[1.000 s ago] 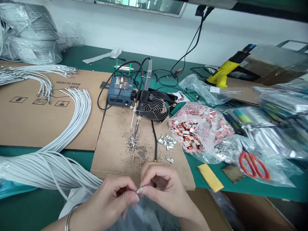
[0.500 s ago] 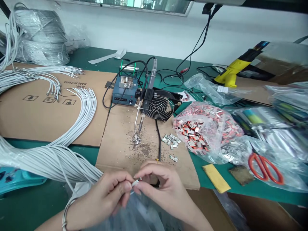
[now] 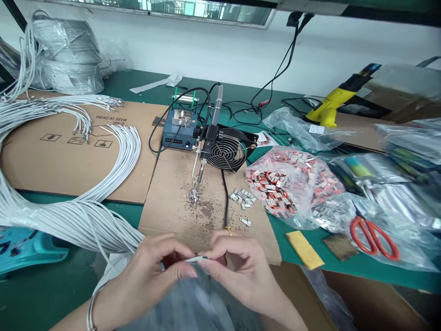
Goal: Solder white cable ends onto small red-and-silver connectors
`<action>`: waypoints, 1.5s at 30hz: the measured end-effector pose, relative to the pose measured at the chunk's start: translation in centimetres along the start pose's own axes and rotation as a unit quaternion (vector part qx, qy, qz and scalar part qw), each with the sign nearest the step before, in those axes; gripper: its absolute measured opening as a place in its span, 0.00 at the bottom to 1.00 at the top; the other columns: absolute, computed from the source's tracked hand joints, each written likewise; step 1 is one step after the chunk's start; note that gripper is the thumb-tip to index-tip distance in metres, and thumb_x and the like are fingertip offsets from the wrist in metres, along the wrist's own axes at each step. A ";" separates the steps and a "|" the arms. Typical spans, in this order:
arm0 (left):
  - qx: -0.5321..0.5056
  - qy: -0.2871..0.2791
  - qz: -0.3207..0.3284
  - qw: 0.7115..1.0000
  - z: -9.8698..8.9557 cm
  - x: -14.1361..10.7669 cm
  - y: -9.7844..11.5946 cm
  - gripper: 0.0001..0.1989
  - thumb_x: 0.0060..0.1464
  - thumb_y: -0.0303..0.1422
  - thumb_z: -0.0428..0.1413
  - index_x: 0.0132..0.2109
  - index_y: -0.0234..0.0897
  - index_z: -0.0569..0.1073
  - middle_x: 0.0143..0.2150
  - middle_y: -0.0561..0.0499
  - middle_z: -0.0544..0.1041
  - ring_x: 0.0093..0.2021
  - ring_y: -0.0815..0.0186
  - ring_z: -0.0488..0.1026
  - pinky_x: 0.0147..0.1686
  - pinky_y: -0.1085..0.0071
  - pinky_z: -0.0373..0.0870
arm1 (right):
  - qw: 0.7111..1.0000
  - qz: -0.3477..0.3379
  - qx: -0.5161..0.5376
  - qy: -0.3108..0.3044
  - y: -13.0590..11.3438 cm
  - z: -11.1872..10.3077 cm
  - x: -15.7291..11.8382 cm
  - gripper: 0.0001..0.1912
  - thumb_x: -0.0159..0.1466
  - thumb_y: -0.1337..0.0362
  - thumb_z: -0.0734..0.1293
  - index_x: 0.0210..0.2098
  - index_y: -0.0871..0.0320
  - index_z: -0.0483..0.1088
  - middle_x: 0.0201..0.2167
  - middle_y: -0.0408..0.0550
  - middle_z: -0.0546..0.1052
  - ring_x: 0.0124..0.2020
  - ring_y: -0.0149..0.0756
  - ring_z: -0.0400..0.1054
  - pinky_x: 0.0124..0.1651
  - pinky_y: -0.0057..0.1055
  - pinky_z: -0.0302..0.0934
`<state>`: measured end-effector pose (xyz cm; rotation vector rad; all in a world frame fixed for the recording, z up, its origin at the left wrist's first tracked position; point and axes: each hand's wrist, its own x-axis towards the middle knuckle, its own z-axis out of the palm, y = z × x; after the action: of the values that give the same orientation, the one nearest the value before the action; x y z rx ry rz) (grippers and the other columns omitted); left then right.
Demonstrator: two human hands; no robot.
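Note:
Close together at the bottom centre are my left hand (image 3: 156, 271) and my right hand (image 3: 241, 266). Thumb and fingers of my left hand pinch a white cable end (image 3: 195, 259). My right hand pinches the tip of the same cable, where something small and dark shows between the fingers, too small to make out. Beyond my hands a soldering iron (image 3: 210, 133) stands tip down over a heap of solder bits (image 3: 195, 195) on a cardboard sheet (image 3: 165, 197). Small metal connector shells (image 3: 243, 198) lie to the right of it.
Bundled white cables (image 3: 69, 220) curve over the left side. A blue soldering station (image 3: 179, 131) and a fan (image 3: 227, 151) stand behind. To the right are a bag of orange-and-metal connectors (image 3: 279, 193), a yellow sponge (image 3: 305, 249), red-handled scissors (image 3: 374, 235) and a yellow tool (image 3: 330, 105).
My left thumb and fingers have shifted on the cable end, which now lies more level between both hands. The camera view has shifted slightly.

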<state>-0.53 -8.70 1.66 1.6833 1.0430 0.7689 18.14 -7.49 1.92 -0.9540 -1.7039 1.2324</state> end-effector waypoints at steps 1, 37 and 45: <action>-0.009 0.026 0.008 1.000 0.2 0.0 0.0 0.07 0.54 0.34 0.55 0.33 0.36 0.74 0.23 0.55 0.69 0.23 0.72 0.65 0.24 0.78 0.59 | 1.000 -0.007 0.025 0.016 0.2 0.3 0.0 0.07 0.55 0.71 0.68 0.21 0.59 0.70 0.16 0.39 0.63 0.19 0.26 0.54 0.21 0.25 0.48; -0.484 -0.163 -0.114 0.852 1.4 -1.6 -0.9 0.17 0.48 0.41 0.59 0.25 0.30 0.69 0.16 0.56 0.66 0.09 0.79 0.57 0.08 0.83 0.50 | 0.968 -0.099 0.222 0.061 0.8 5.1 -1.2 0.04 0.56 0.67 0.68 0.24 0.55 0.71 0.18 0.41 0.64 0.21 0.31 0.57 0.25 0.29 0.52; -0.366 -0.002 -0.085 0.927 1.9 -2.2 0.2 0.17 0.49 0.44 0.57 0.30 0.31 0.70 0.21 0.54 0.69 0.13 0.76 0.64 0.11 0.82 0.58 | 0.959 -0.081 0.235 0.135 0.9 3.4 -0.4 0.08 0.57 0.61 0.68 0.23 0.55 0.67 0.19 0.41 0.61 0.23 0.32 0.55 0.27 0.30 0.52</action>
<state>0.16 -11.49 1.21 0.9408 0.7474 0.8950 15.33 -8.83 0.36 -0.6434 -1.1749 1.2555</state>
